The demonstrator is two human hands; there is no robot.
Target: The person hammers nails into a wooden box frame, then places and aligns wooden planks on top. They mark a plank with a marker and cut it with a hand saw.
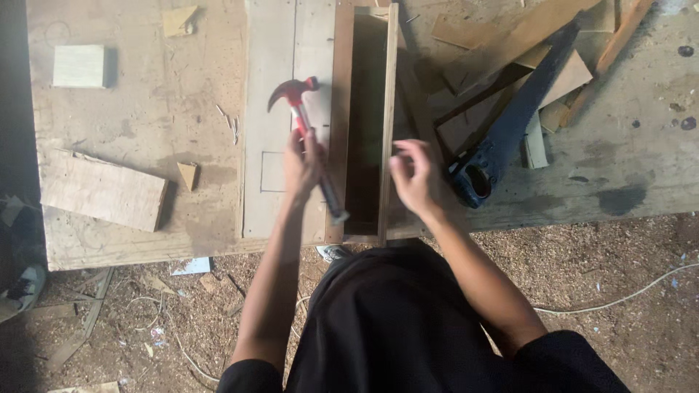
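My left hand [303, 161] grips the shaft of a red-headed claw hammer [293, 92], its head raised over the workbench left of a long open wooden box [368, 124]. My right hand [411, 173] hovers by the box's right wall near its near end, fingers loosely curled, pinching something too small to make out. The box stands lengthwise on a pale flat board [280, 116].
A black-handled hand saw [502, 127] lies right of the box among wood offcuts [524, 44]. A thick plank [102, 191], a small wooden block [79, 65], a wedge [188, 175] and loose nails [229, 122] lie on the left. Sawdust and a white cord [626, 297] cover the floor.
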